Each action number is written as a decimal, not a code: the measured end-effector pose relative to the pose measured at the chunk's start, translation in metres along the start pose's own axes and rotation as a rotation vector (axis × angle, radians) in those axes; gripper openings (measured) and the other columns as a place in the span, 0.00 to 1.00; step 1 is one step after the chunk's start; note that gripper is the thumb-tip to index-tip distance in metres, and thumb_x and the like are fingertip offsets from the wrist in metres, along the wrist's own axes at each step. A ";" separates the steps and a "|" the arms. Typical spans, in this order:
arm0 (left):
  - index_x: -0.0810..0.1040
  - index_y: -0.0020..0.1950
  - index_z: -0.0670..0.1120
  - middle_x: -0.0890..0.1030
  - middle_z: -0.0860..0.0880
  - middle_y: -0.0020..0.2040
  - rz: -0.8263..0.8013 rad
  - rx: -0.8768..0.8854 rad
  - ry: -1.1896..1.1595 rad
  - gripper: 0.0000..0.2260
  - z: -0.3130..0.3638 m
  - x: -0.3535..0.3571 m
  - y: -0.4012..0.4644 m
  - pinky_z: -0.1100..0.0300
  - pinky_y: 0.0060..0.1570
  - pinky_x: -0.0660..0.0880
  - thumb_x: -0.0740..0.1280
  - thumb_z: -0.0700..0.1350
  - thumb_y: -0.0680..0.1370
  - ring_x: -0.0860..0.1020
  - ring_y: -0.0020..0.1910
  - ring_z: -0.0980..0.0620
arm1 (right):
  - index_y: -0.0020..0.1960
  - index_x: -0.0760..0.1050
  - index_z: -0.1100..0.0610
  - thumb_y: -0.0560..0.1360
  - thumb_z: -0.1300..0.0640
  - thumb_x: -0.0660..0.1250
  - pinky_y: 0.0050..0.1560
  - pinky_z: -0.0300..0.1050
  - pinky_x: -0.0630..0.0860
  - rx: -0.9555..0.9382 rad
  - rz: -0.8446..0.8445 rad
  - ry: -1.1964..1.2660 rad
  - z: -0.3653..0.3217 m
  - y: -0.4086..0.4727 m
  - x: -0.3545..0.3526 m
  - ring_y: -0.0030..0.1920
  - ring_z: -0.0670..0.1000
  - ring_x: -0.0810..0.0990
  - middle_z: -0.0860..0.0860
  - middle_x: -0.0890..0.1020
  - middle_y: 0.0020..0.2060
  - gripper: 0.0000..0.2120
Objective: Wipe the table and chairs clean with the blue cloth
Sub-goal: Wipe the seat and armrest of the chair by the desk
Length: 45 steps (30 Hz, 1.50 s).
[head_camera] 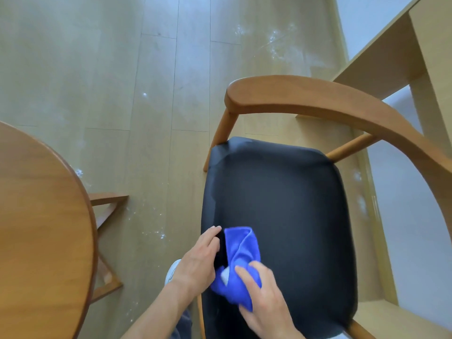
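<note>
Cloth [241, 260], bunched at the near left corner of the chair's seat [288, 204], is gripped by the right hand [264, 297] and pinched by the left hand [198, 260], and, judged soft and light, is best grasped mid-bunch.

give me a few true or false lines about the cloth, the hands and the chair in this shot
1. The blue cloth lies on the chair's black seat. True.
2. Only the left hand touches the cloth. False: the right hand rests on it too, fingers over its near end.
3. The cloth is spread out flat. False: it is bunched and folded between the two hands.
4. The round wooden table is to the left of the chair. True.
5. The chair's curved armrest is black. False: it is brown wood; only the seat is black.
6. White specks lie scattered on the floor. True.
</note>
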<state>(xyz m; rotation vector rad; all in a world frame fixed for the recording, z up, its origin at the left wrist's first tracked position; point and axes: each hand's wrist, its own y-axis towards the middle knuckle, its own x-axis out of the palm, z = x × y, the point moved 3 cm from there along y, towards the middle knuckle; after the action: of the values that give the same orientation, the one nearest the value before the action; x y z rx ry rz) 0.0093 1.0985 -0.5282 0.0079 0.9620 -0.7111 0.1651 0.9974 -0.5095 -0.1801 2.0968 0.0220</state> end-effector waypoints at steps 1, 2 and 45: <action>0.74 0.53 0.41 0.60 0.53 0.76 0.032 0.029 -0.027 0.11 -0.003 0.001 0.001 0.74 0.61 0.61 0.59 0.31 0.74 0.57 0.75 0.59 | 0.65 0.72 0.50 0.65 0.58 0.72 0.41 0.39 0.77 -0.084 -0.041 -0.018 0.002 -0.008 -0.004 0.49 0.54 0.77 0.54 0.73 0.57 0.29; 0.73 0.54 0.41 0.57 0.54 0.77 0.047 0.035 -0.047 0.12 -0.005 0.002 0.002 0.75 0.58 0.61 0.55 0.30 0.75 0.57 0.75 0.60 | 0.65 0.72 0.50 0.67 0.58 0.70 0.39 0.39 0.76 -0.164 -0.074 -0.039 0.005 -0.010 -0.010 0.46 0.54 0.78 0.55 0.74 0.55 0.26; 0.68 0.62 0.53 0.69 0.48 0.65 0.034 0.179 0.048 0.33 0.031 0.014 -0.003 0.53 0.50 0.80 0.70 0.61 0.60 0.74 0.60 0.43 | 0.76 0.62 0.55 0.78 0.43 0.46 0.73 0.62 0.57 0.467 -0.158 -0.296 0.121 0.062 -0.042 0.77 0.58 0.54 0.55 0.57 0.77 0.30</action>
<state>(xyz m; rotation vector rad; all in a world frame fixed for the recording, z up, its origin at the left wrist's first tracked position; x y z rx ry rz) 0.0354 1.0792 -0.5195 0.1982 0.9389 -0.7666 0.2807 1.0742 -0.5384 -0.0539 1.7333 -0.5018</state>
